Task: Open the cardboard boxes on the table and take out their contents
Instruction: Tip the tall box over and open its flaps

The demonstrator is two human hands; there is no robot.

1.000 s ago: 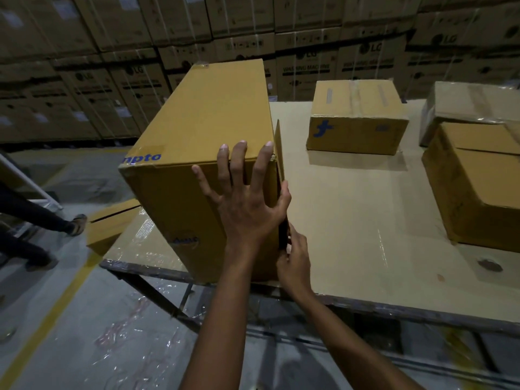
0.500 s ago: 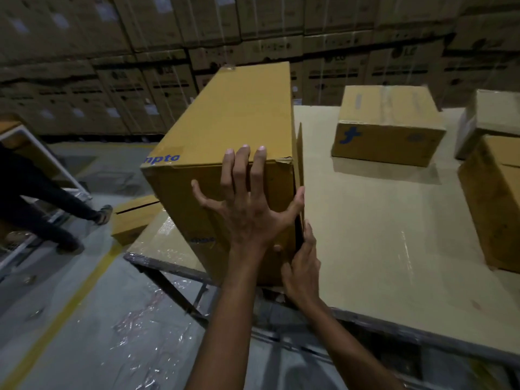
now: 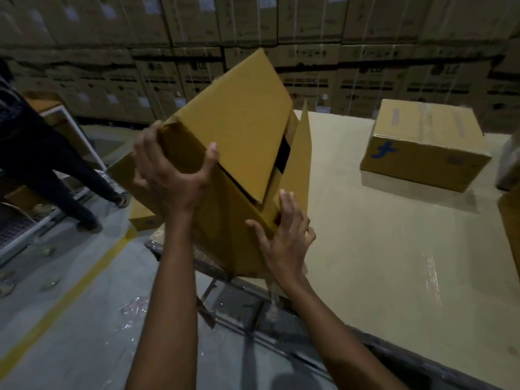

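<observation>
As left hand grips box, right hand touches

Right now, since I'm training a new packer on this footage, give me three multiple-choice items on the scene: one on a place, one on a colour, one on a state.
1. Where does the left hand grip the big box?
A) its upper near corner
B) its underside
C) its far end

2. What colour is the mark on the smaller box farther back on the table?
A) red
B) blue
C) green

3. How is the big box?
A) flat and sealed
B) tilted, a side flap open
C) crushed

Answers:
1 A, fingers and thumb wrap that corner.
2 B, the mark on its front face is blue.
3 B, it stands askew with a dark gap beside the flap.
</observation>
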